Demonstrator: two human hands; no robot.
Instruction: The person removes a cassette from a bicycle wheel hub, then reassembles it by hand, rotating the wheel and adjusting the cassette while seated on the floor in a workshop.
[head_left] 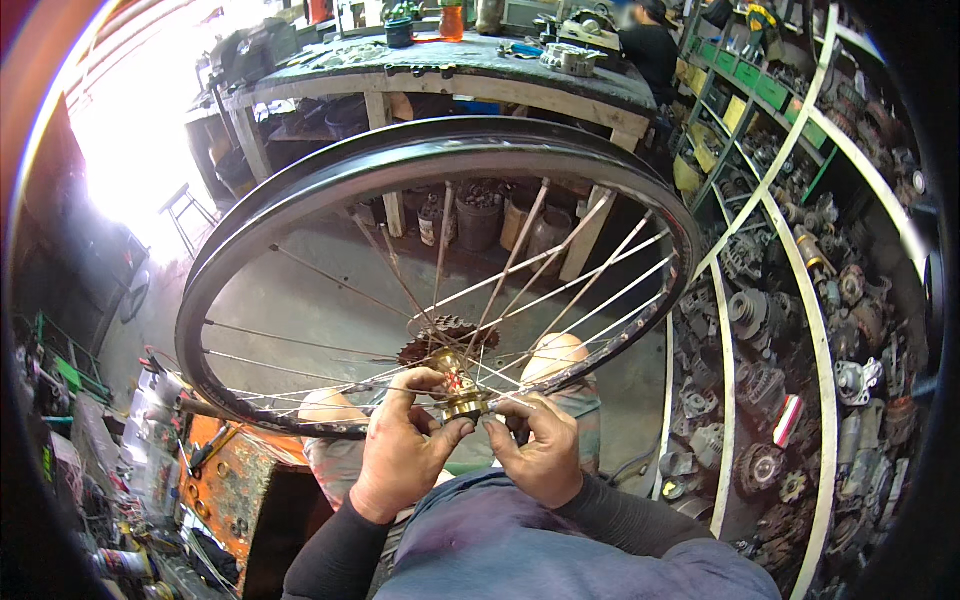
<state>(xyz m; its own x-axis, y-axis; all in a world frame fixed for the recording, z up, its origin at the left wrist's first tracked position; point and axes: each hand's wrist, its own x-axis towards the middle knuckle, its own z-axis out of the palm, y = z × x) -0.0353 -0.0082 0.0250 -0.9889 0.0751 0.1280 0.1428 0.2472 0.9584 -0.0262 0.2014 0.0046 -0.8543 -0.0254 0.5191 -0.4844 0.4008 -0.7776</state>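
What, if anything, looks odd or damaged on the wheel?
The rim is tyreless. Its spokes look unevenly spaced, with wide gaps in places, and some are brownish while others look bright. The sprocket is reddish-brown too, possibly rust, though grime can't be ruled out.

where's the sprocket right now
In the head view, the sprocket sits near the centre, at the far end of the hub, just beyond the left hand.

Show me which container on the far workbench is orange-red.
The orange-red container, standing right of the dark pot; its bright colour sets it apart, whereas that pot is dark with something green on top.
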